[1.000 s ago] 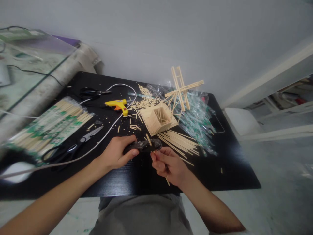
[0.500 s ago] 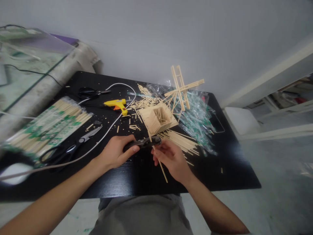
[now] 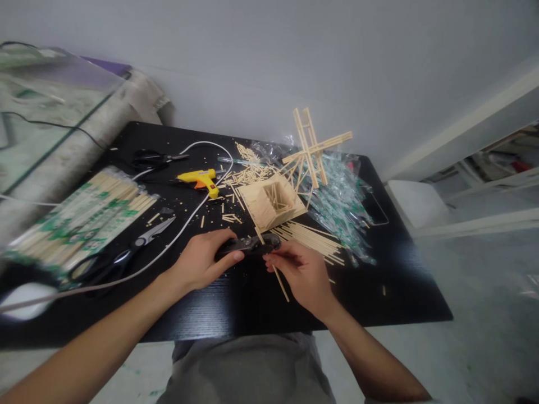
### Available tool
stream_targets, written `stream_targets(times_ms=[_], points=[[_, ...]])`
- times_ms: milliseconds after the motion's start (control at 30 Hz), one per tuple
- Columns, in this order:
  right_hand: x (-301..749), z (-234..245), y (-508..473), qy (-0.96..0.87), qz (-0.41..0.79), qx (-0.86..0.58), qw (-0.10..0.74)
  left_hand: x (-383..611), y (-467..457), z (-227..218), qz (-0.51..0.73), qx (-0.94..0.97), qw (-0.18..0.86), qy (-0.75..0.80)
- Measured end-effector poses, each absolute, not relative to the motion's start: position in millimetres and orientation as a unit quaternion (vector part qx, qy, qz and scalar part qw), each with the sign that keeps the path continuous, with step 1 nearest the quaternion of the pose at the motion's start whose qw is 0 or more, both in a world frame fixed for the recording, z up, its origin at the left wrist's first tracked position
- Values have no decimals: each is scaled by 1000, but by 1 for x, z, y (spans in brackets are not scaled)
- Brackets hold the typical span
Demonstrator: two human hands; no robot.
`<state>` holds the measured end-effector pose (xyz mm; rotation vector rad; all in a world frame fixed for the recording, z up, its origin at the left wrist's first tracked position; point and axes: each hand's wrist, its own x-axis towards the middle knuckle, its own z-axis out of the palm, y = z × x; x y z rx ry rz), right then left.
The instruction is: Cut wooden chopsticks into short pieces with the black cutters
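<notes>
My left hand [image 3: 205, 259] is closed round a dark hand tool [image 3: 248, 244], whose exact kind is too blurred to make out. A thin wooden stick [image 3: 281, 285] crosses the tool near its right end, slanting down toward the table's front edge. My right hand [image 3: 305, 275] pinches that stick just below the tool, with its fingers close to the tool's tip. Just beyond my hands stands a box-like model of wooden sticks [image 3: 256, 205] on a flat base. A stick-built cross [image 3: 310, 151] rises behind it on thin legs.
Loose sticks [image 3: 314, 241] lie to the right, beside crumpled plastic wrappers [image 3: 343, 207]. A yellow glue gun [image 3: 202, 178], scissors [image 3: 143, 238], a second black-handled pair [image 3: 149, 159] and packed chopsticks [image 3: 88, 216] are on the left. A white cord [image 3: 191, 216] crosses the black table [image 3: 357, 303].
My right hand has come up the stick, its fingers now pinched more tightly near the tool. Less of the stick hangs below the tool, and its lower end is higher.
</notes>
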<state>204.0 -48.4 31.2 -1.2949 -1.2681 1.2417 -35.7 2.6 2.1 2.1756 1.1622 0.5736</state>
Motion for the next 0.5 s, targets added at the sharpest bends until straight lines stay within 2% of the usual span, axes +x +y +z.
stream_targets(times_ms=[233,500], points=[[204,34,-46,-520,529,-492,455,-38,2,1,236,824,296,422],[203,36,-46,-515,545,-487,448,-39,1,4,197,834,290,426]])
